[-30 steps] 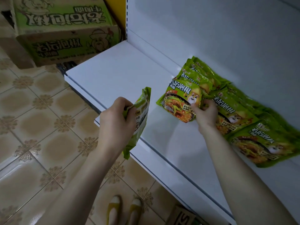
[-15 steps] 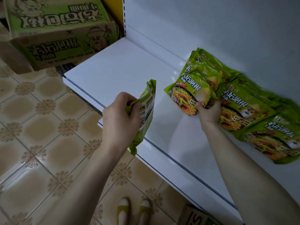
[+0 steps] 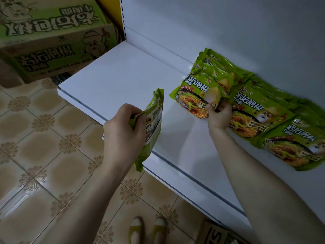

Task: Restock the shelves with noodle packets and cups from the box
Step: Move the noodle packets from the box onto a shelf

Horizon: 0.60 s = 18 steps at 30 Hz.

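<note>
My left hand (image 3: 123, 131) grips a green noodle packet (image 3: 151, 127) held upright over the front edge of the white shelf (image 3: 112, 80). My right hand (image 3: 219, 115) pinches the near corner of another green noodle packet (image 3: 195, 95), which rests on the leftmost stack on the shelf. Several more green packets (image 3: 263, 111) lie in overlapping rows to its right, along the back panel.
A green and brown cardboard noodle box (image 3: 52, 37) stands on the tiled floor (image 3: 35, 138) left of the shelf. Another small carton (image 3: 214, 233) sits under the shelf near my feet (image 3: 147, 229). The left half of the shelf is bare.
My right hand has pushed the leftmost packets a little back and up on the shelf. My left hand has kept its packet almost still.
</note>
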Available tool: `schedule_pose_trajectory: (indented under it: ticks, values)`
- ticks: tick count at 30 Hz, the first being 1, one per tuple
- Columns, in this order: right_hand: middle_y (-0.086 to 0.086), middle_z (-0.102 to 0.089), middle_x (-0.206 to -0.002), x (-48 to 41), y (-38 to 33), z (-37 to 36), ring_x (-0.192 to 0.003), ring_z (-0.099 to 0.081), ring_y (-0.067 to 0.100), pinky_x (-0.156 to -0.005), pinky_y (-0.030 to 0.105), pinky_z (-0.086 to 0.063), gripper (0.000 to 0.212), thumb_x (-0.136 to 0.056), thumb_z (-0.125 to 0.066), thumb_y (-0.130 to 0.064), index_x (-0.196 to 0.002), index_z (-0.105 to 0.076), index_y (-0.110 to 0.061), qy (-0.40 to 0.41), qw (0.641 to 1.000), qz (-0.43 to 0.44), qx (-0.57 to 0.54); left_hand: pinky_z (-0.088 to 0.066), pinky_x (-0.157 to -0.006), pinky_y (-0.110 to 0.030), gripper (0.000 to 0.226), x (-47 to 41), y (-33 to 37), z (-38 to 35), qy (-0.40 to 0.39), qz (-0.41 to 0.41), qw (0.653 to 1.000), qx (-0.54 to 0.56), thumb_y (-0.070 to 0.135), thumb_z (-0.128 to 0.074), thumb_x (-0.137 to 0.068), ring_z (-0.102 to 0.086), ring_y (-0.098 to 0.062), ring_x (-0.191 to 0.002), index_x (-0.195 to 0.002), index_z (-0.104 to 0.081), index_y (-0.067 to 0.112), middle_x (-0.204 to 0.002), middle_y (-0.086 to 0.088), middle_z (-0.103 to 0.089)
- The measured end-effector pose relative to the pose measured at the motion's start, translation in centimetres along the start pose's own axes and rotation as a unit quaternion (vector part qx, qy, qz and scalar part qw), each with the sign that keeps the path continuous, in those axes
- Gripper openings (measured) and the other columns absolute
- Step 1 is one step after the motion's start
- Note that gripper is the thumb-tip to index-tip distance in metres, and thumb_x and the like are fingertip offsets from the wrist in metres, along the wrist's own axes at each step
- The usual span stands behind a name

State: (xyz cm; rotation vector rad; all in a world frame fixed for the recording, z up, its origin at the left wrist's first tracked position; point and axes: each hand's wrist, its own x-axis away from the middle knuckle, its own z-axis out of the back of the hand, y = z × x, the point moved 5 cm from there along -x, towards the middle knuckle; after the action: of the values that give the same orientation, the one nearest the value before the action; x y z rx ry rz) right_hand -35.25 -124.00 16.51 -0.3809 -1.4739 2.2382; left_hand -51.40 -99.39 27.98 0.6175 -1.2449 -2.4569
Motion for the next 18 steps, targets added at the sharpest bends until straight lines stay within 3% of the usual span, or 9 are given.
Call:
schedule_pose_trajectory:
  ticks: [3,12,18]
  values:
    - [0.022,-0.063,-0.112,0.1,0.2,0.2,-0.103,-0.061,0.031,-0.079,0.029,-0.046,0.041,-0.080,-0.069,-0.011,-0.113,-0.053,0.007,-0.001,1.000,0.002,0.030,-0.044,-0.059,-0.014,0.014,0.0,0.1,-0.2,-0.007,0.004,1.000,0.005,0.007,-0.058,-0.088,-0.052,0.005,-0.065,-0.083,-0.052,0.020,-0.071,0.024,-0.049]
    - [0.020,-0.064,-0.112,0.2,0.1,0.5,-0.105,-0.061,0.029,-0.081,0.029,-0.045,0.037,-0.082,-0.066,-0.009,-0.115,-0.056,0.004,-0.036,0.999,-0.003,0.038,-0.047,-0.057,-0.022,0.006,0.2,0.7,-0.3,-0.012,-0.011,1.000,0.010,0.007,-0.058,-0.088,-0.052,0.004,-0.066,-0.087,-0.058,0.012,-0.072,0.024,-0.049]
    - [0.020,-0.064,-0.109,2.2,-0.6,2.4,-0.103,-0.060,0.026,-0.081,0.027,-0.046,0.030,-0.085,-0.064,-0.008,-0.109,-0.057,0.008,-0.032,0.999,-0.005,0.000,-0.044,-0.055,-0.014,0.014,0.5,1.5,0.0,-0.016,-0.024,0.999,0.013,0.007,-0.056,-0.089,-0.050,0.006,-0.064,-0.084,-0.052,0.019,-0.072,0.023,-0.049]
